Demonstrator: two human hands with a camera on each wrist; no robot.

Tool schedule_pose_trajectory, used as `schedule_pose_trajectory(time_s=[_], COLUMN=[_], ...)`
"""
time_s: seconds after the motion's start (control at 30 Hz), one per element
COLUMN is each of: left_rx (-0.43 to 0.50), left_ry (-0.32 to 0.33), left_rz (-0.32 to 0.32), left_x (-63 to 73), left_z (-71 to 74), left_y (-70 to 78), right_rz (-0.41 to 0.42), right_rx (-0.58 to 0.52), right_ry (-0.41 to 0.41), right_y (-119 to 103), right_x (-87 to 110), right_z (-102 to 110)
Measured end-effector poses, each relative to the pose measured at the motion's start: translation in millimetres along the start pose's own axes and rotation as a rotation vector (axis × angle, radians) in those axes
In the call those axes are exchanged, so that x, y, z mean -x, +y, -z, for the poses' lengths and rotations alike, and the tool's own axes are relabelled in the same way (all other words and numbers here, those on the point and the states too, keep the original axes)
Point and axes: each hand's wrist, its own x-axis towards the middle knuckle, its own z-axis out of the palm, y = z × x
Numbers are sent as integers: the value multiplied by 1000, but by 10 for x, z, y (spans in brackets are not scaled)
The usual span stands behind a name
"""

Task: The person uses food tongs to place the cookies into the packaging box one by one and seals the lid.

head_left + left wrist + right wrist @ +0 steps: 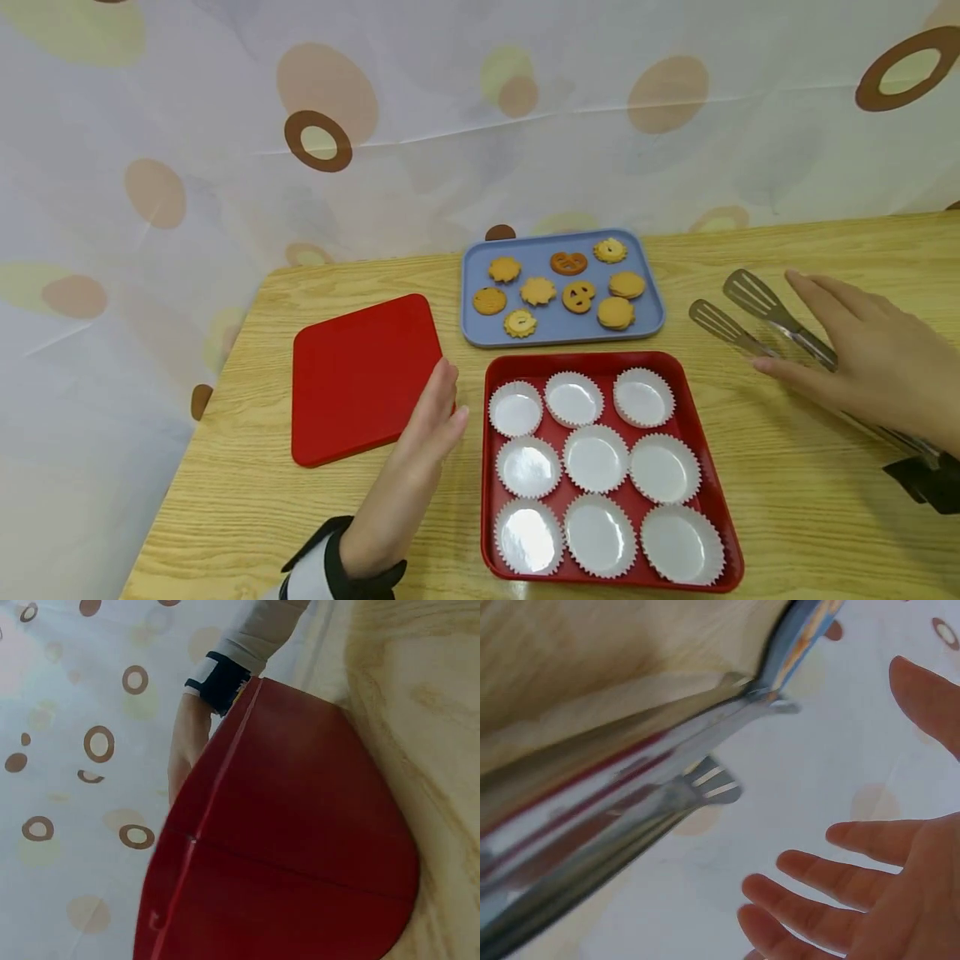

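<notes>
My right hand (pixel 873 358) hovers over a pair of metal tongs (pixel 757 300) with slotted ends, its fingers spread and nothing in its grasp. Part of the tongs' handles is hidden beneath that hand; in the right wrist view the fingers are apart from the tongs (pixel 667 799). My left hand (pixel 416 467) is held with straight fingers between a flat red square board (pixel 360 375) and a red baking tray (pixel 491 467). Several white paper baking cups (pixel 596 458) stand in rows in the tray. The tray's outer wall (pixel 307 795) fills much of the left wrist view.
Behind the baking tray lies a blue-grey tray (pixel 555 337) of assorted cookies, among them a pretzel-shaped cookie (pixel 568 263) and a sandwich cookie (pixel 616 312). A patterned cloth (pixel 420 192) hangs behind the wooden table (pixel 247 517).
</notes>
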Motion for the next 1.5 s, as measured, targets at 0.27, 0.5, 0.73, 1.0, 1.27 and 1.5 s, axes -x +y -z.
schedule_pose_trajectory(time_s=[0.27,0.5,0.73,1.0,1.27,1.5], left_rx=[-1,5,-4,-26,-40,-54], left_ry=[-11,-32,-69,-75,-63,-58], left_rz=[72,65,67,34,42,42], left_x=[-12,1,11,7,11,15], left_z=[-64,-129,-146,-152,-161,-174], left_y=[-183,-314,-370,-397,-430,-444], right_rz=[-32,-59,-92,-52,-59,-39], right_rx=[59,48,29,-6,-14,-13], right_ry=[-81,-148,-223,-145,-125,-71], right_y=[307,427,482,479,464,453], right_x=[99,158,183,238,270,288], right_z=[-129,-193,-234,-267,-309,-315])
